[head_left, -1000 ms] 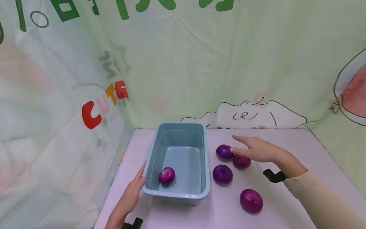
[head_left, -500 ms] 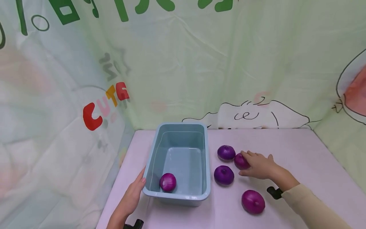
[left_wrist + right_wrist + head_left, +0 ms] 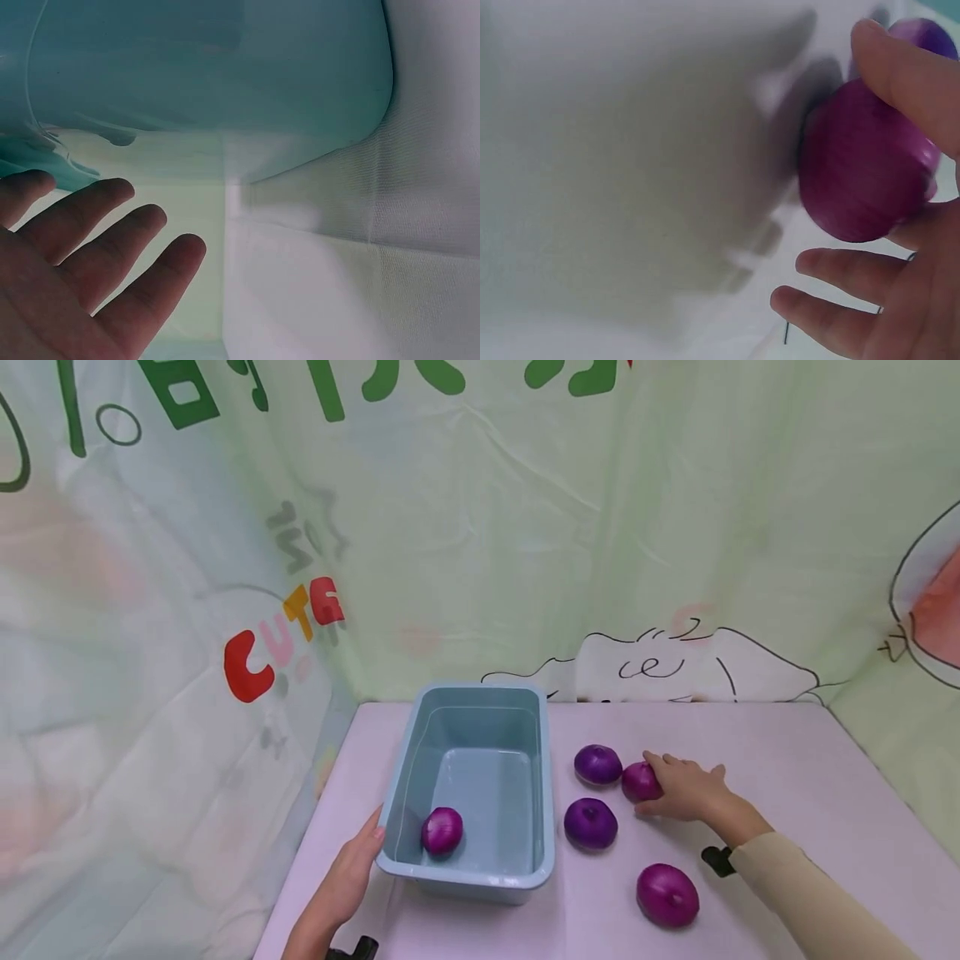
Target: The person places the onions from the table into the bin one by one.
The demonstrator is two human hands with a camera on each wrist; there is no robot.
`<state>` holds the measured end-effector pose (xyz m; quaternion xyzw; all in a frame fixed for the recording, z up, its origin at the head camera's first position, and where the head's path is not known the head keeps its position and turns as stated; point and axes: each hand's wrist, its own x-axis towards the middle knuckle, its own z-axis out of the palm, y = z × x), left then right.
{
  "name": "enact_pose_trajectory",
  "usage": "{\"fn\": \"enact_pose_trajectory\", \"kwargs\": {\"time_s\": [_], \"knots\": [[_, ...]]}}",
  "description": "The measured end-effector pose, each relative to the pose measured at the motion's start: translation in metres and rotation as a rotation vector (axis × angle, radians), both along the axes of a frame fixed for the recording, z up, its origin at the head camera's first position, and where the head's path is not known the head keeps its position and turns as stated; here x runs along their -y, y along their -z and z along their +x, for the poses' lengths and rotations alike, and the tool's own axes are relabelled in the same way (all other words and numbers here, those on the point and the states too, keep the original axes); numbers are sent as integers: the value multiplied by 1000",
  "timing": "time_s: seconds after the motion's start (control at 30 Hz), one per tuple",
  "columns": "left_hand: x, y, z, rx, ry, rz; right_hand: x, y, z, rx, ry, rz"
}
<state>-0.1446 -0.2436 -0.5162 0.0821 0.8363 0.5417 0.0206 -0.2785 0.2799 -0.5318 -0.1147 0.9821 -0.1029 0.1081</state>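
My right hand (image 3: 684,789) grips a red onion (image 3: 642,781), which the right wrist view shows with the thumb (image 3: 907,82) on one side and a finger behind it. The two outer fingers are spread away from that onion (image 3: 866,165). My left hand (image 3: 347,872) rests against the left side of a light blue plastic bin (image 3: 465,878). Its fingers look straight in the left wrist view, beside the bin's wall (image 3: 195,67); the thumb is hidden there. One red onion (image 3: 442,831) lies inside the bin, near its front left.
Two darker purple onions (image 3: 597,765) (image 3: 591,824) lie between the bin and my right hand. Another large red onion (image 3: 667,895) sits nearer the front. A pale table (image 3: 787,752) carries everything, with printed curtains (image 3: 480,543) behind and at the sides.
My right hand has moved down and right from above the back onions, and now holds the redder one. The onion in the bin has rolled a little. My left hand stays at the bin.
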Motion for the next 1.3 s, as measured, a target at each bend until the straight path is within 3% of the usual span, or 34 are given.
{"fn": "enact_pose_trajectory", "kwargs": {"time_s": [0.27,0.47,0.6,0.9,1.1,1.3], "knots": [[-1,1,0,-9,-5,-2,-11,8,-10,11,19,-82],[-1,-1,-1,-17,-8,-19,-15,-3,-4,34,45,-180],[-1,-3,-2,-19,-3,-20,-17,-27,-1,9,58,-224],[0,-2,-4,-3,-3,-5,1,-110,-4,-87,17,-336],[0,2,-3,2,-16,-6,32,-152,-5,-112,-37,-374],[-1,2,-2,-6,-15,0,75,-181,-7,-118,-112,-415]]}}
